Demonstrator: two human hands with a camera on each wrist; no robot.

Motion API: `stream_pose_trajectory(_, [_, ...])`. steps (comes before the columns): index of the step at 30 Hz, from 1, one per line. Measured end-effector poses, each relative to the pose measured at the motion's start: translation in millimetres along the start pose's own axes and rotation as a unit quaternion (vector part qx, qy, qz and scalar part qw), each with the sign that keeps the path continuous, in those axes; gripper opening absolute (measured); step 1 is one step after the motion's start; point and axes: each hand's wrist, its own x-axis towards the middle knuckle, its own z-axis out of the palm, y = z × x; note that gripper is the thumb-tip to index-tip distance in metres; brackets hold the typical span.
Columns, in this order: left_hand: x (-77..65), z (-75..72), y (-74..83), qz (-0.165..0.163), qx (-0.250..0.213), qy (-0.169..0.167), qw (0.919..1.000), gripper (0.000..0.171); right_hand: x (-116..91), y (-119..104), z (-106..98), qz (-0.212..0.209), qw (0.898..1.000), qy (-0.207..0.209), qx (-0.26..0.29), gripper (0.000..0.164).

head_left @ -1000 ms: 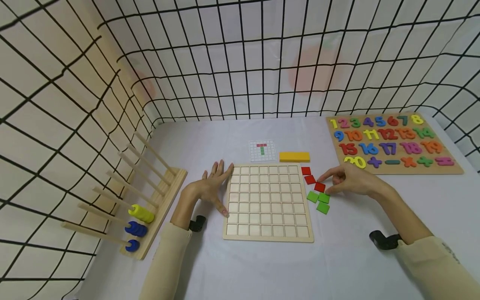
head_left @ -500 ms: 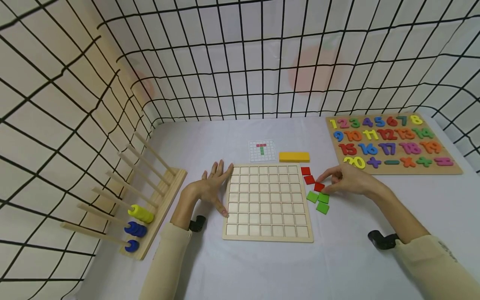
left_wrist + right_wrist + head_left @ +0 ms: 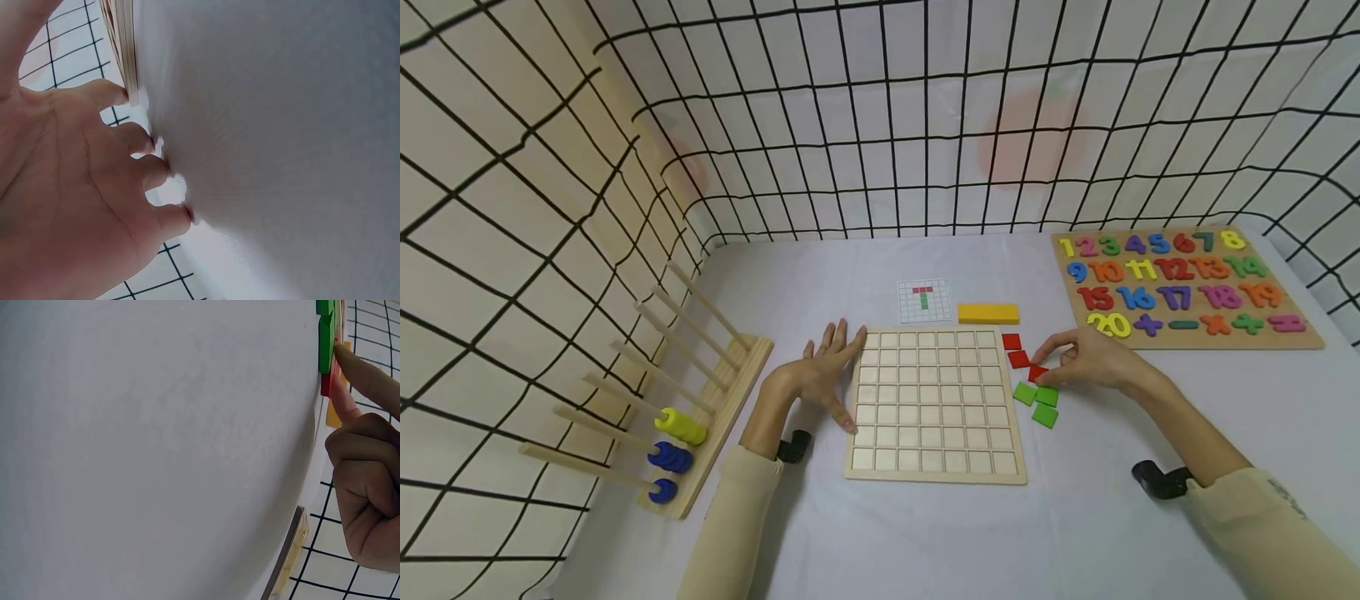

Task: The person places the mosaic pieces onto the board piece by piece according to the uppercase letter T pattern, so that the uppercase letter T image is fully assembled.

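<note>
A white worktop bears a pale wooden grid board; the left hand spreads at its left edge, palm seen only in the left wrist view. Right of the board, the right hand pinches a red square tile.

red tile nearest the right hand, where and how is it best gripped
Probably pinched by opposite edges, coming from its right: this red tile is thin and lies flat, another red tile sits off its left, a green tile crowds its near edge, and no tile blocks the right.
</note>
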Motion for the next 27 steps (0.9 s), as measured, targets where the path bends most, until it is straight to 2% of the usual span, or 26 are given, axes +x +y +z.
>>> stream_pose_trajectory(14, [-0.9, -0.3, -0.8, 0.006, -0.008, 0.002, 0.9999, 0.156, 3.6, -0.3, 0.9, 0.014, 1.0, 0.004, 0.003, 0.041])
stream_pose_trajectory(27, [-0.6, 0.8, -2.5, 0.008, -0.007, 0.005, 0.9999, 0.155, 3.5, 2.7, -3.6, 0.001, 1.0, -0.003, 0.008, 0.041])
